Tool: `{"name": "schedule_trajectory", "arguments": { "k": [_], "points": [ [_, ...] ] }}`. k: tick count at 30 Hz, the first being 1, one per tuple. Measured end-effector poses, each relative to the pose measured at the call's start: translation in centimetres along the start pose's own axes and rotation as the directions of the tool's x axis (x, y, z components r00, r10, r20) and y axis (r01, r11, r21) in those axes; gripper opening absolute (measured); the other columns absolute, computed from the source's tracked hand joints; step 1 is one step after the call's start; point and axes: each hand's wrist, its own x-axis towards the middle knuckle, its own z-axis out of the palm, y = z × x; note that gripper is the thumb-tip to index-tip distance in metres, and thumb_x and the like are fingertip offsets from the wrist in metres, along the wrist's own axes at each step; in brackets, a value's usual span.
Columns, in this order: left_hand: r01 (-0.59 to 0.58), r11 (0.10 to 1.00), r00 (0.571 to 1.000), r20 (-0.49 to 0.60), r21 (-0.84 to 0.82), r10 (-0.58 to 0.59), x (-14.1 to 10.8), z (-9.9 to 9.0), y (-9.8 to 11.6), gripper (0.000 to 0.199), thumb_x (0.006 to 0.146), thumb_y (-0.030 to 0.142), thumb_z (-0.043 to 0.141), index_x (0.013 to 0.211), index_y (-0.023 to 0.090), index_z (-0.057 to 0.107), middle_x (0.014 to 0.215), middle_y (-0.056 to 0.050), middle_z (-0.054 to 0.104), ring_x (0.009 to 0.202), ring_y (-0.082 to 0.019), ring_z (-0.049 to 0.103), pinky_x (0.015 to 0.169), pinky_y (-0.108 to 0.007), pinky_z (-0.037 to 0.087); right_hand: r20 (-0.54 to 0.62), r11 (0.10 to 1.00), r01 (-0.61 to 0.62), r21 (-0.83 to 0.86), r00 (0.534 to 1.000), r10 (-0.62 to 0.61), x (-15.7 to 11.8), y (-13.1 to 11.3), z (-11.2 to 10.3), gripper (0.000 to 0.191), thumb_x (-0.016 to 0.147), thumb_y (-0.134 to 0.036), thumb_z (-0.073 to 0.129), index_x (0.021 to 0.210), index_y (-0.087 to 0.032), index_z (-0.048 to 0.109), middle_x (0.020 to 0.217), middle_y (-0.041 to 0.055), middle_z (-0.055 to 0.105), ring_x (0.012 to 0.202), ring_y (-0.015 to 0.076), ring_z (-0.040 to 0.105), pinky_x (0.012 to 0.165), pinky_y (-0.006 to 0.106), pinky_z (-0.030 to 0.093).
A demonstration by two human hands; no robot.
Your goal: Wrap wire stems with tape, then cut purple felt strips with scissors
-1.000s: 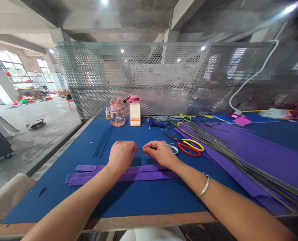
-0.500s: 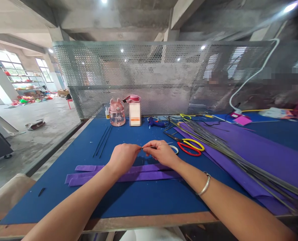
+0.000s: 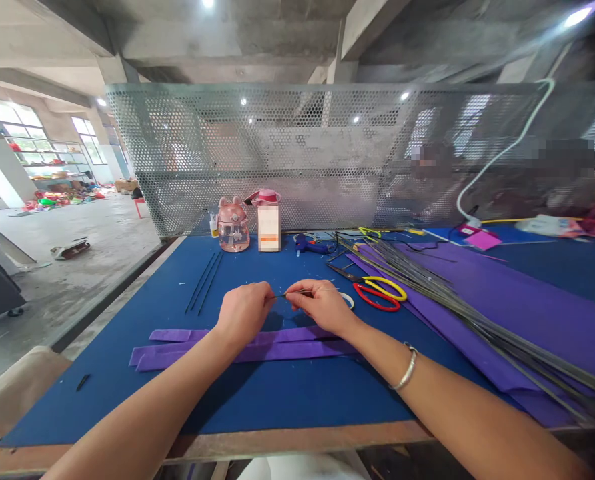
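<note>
A thin dark wire runs between my two hands above the blue table. My left hand pinches one end of it, and my right hand has its fingers closed on the other part. Purple fabric strips lie under my forearms. To the left lie a few cut dark wires. A roll of white tape is partly hidden beside my right hand, with red and yellow scissors just beyond it.
A pink bottle and a second bottle stand near the perforated screen. A blue glue gun lies right of them. Long wires rest on purple sheets at right. A small black piece lies front left.
My left hand has shifted slightly left, so a little more of the wire shows between my hands. My right hand has barely moved.
</note>
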Motion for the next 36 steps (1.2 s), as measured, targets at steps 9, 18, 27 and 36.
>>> {"name": "schedule_trajectory", "arguments": {
  "k": [9, 18, 27, 36],
  "points": [
    [-0.17, 0.977, 0.98, 0.079, -0.128, 0.181, 0.03, -0.13, 0.0, 0.034, 0.092, 0.028, 0.035, 0.102, 0.023, 0.067, 0.094, -0.004, 0.073, 0.081, -0.018, 0.067, 0.066, -0.024, 0.045, 0.002, 0.995, 0.089, -0.04, 0.996, -0.089, 0.2, 0.48, -0.39, 0.018, 0.078, -0.031, 0.058, 0.074, -0.016, 0.067, 0.059, 0.0009, 0.061, 0.054, 0.0128, 0.054, 0.05, 0.023, 0.04],
    [-0.048, 0.998, 0.999, -0.022, -0.032, 0.047, -0.03, -0.03, -0.14, 0.026, 0.088, 0.032, 0.046, 0.092, 0.026, 0.072, 0.089, -0.002, 0.074, 0.08, -0.018, 0.067, 0.064, -0.024, 0.044, 0.063, 0.975, -0.113, 0.193, 0.993, 0.102, 0.38, 0.91, 0.13, 0.026, 0.073, -0.038, 0.063, 0.081, -0.014, 0.062, 0.059, 0.0001, 0.061, 0.04, 0.0059, 0.04, 0.037, 0.018, 0.029],
    [-0.046, 0.999, 0.998, -0.052, -0.002, 0.046, -0.06, -0.01, -0.03, 0.016, 0.084, 0.028, 0.053, 0.089, 0.021, 0.066, 0.09, -0.003, 0.07, 0.079, -0.017, 0.064, 0.064, -0.024, 0.043, 0.025, 0.99, -0.041, 0.138, 0.999, 0.038, 0.31, 0.69, 0.18, 0.019, 0.073, -0.033, 0.063, 0.076, -0.015, 0.064, 0.058, 0.0, 0.06, 0.041, 0.0067, 0.04, 0.038, 0.02, 0.03],
    [-0.174, 0.982, 0.981, 0.068, -0.07, 0.179, -0.14, 0.29, -0.18, 0.034, 0.093, 0.028, 0.035, 0.105, 0.025, 0.067, 0.088, -0.004, 0.073, 0.078, -0.017, 0.067, 0.064, -0.023, 0.045, 0.048, 0.992, 0.015, 0.124, 0.999, -0.021, 0.23, 0.71, -0.19, 0.021, 0.076, -0.036, 0.062, 0.078, -0.015, 0.066, 0.063, 0.0009, 0.061, 0.045, 0.0075, 0.043, 0.039, 0.019, 0.031]
  ]
}}
